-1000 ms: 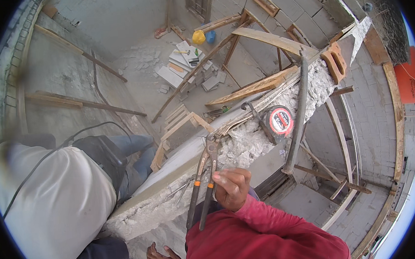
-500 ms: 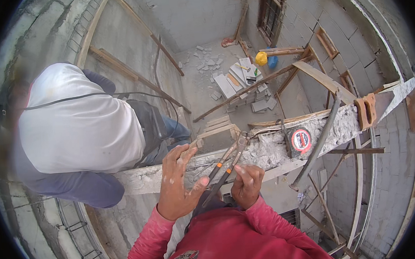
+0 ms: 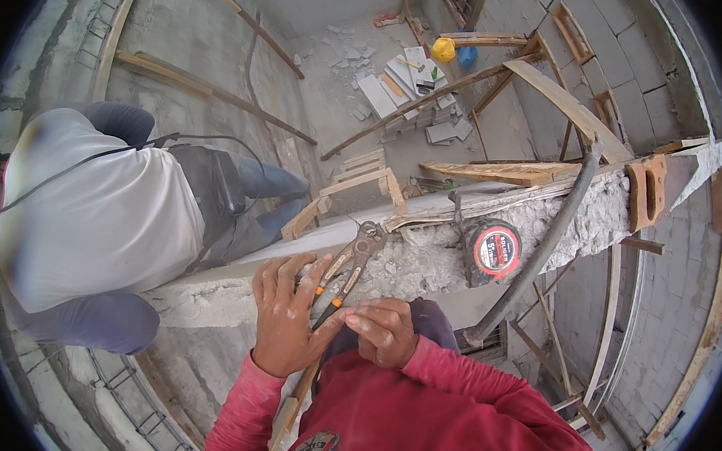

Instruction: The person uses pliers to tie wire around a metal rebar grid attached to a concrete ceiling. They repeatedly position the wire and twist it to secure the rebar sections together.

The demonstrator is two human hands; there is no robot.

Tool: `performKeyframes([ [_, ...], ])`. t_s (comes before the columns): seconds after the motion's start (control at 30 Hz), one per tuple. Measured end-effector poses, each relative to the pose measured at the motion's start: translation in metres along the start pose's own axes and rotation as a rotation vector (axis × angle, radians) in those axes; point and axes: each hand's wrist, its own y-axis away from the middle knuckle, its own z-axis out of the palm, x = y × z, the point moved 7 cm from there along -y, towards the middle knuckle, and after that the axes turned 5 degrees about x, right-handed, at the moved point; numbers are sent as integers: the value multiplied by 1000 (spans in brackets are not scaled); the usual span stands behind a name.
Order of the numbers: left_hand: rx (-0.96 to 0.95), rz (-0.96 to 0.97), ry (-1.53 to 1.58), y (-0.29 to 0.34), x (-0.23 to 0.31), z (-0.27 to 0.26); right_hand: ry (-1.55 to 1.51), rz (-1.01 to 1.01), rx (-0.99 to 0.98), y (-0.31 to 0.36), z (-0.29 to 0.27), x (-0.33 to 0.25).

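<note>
My left hand (image 3: 288, 317) rests at the near side of the concrete beam (image 3: 429, 258), fingers stretched out beside a pair of end-cutting pincers (image 3: 362, 244). The pincers have dark jaws and dark handles with orange bands, and point away from me on the beam. Their handle ends are partly hidden by my hands. Close by, my right hand (image 3: 382, 333) is closed with the fingers pinched together near my left thumb; whatever is in them is hidden. A red and black tape measure (image 3: 495, 251) stands on the beam to the right.
A grey bent bar (image 3: 557, 251) lies across the beam, before a wooden-handled handsaw (image 3: 647, 195). At left, a person in a white shirt (image 3: 100, 217) leans by the beam, with a black cable over the back. Far below are stacked blocks (image 3: 406, 86), rubble and a yellow helmet (image 3: 443, 50).
The view has shifted right. My right hand has come in toward my left thumb, its fingers now pinched together. The pincers still lie on the beam.
</note>
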Motion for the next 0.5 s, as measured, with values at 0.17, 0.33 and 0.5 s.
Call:
performKeyframes([
  [0.17,-10,-42,-16,-4,-1,0,-78,-13,-33,-1,-3,3],
  [0.33,29,-28,-14,-3,-1,2,-95,-1,-38,5,-5,4],
  [0.5,77,15,-21,4,1,-2,-60,82,-61,-20,-10,-13],
])
